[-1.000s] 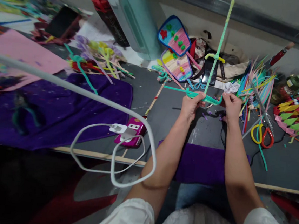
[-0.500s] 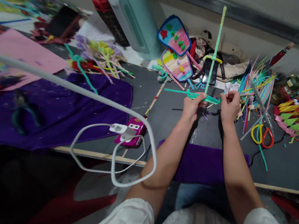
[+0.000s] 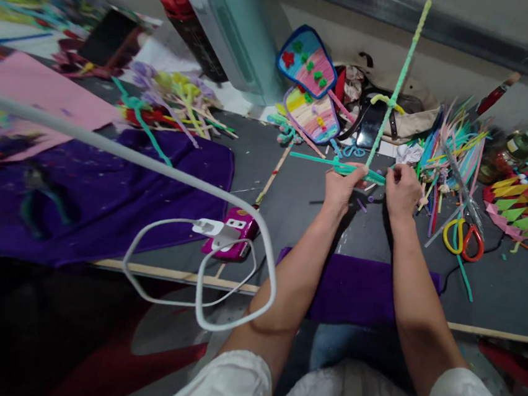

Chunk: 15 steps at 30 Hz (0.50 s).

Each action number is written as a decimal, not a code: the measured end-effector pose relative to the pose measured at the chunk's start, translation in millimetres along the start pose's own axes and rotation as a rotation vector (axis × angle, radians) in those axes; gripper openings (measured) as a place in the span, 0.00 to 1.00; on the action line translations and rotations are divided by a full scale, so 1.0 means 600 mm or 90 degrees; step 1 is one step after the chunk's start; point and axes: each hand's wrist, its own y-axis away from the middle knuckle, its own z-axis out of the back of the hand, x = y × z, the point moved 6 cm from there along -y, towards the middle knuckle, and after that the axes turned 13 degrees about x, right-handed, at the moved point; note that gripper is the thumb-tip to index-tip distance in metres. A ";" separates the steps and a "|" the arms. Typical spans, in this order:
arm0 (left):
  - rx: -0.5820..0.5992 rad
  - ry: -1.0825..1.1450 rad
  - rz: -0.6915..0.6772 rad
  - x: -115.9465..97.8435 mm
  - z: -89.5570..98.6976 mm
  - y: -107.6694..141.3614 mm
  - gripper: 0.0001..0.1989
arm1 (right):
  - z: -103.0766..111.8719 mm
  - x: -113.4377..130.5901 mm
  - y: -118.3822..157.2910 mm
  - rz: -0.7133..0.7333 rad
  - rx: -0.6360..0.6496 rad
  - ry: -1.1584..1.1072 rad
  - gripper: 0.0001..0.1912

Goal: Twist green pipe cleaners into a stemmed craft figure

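A green pipe cleaner bundle (image 3: pixel 348 168) lies crosswise between my two hands, with one straight end sticking out to the left. From it a long fuzzy stem (image 3: pixel 399 83), green turning yellow at the tip, rises and leans right, a short yellow pipe cleaner (image 3: pixel 382 99) crossing it partway up. My left hand (image 3: pixel 341 183) is closed on the bundle near the foot of the stem. With thumb and fingers pinched together, my right hand (image 3: pixel 401 187) grips the bundle's right end. Its fingertips partly hide that end.
Yellow-and-red-handled scissors (image 3: pixel 463 239) and many loose pipe cleaners (image 3: pixel 460 142) lie to the right. Behind stand decorated fans (image 3: pixel 309 62), a black phone (image 3: pixel 371 126) and a teal jug (image 3: pixel 253 41). A white cable (image 3: pixel 245 199) crosses at left above a pink power socket (image 3: pixel 235 232) and purple cloth (image 3: pixel 193 160).
The long stem has tilted to the right, its tip moving right and slightly up. My right hand has shifted slightly left, closer to my left hand.
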 end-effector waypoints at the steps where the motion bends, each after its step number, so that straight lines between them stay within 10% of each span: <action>1: 0.001 -0.004 0.002 -0.001 0.000 0.000 0.07 | 0.000 0.000 0.000 -0.002 0.000 0.003 0.09; 8: 0.020 0.000 0.011 -0.001 0.001 -0.003 0.08 | 0.002 -0.005 -0.002 -0.022 -0.016 -0.034 0.07; 15: 0.032 0.058 0.071 0.010 0.010 -0.011 0.11 | -0.022 -0.038 -0.018 -0.077 0.042 -0.380 0.10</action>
